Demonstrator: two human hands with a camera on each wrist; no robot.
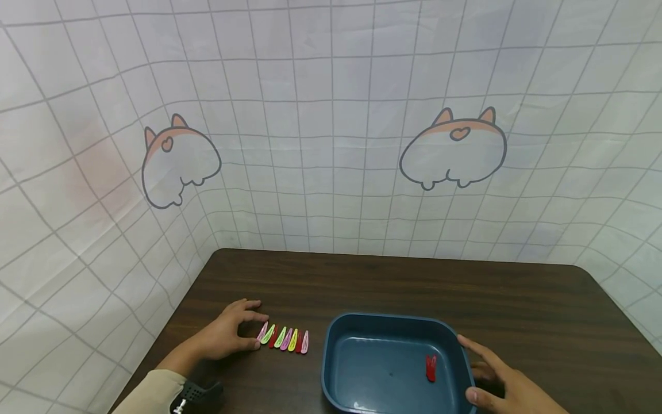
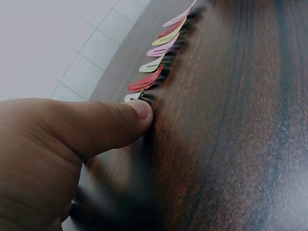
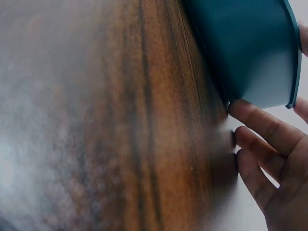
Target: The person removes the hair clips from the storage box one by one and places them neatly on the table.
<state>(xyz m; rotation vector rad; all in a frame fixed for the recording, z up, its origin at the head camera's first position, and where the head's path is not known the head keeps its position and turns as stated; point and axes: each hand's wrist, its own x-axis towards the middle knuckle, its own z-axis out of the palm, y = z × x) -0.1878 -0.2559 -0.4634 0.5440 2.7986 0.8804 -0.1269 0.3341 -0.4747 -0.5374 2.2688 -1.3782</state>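
Observation:
A slanting row of snap hair clips (image 1: 283,338) in pink, green, red, purple and yellow lies on the table. At its left end my left hand (image 1: 230,330) pinches a pink hair clip (image 1: 262,330) between thumb and index finger; in the left wrist view the thumb (image 2: 139,113) hides that clip. My right hand (image 1: 504,382) touches the right side of a blue tray (image 1: 395,319), thumb and index finger at its rim. In the right wrist view other fingers (image 3: 252,113) extend low against its outer wall. Red hair clips (image 1: 431,368) lie inside the tray, towards its right side.
The dark wooden table (image 1: 393,276) has rounded far corners. White grid-patterned cloth (image 1: 320,144) with cartoon animal drawings hangs behind it and along both sides. A dark strap (image 1: 199,394) sits around the left wrist.

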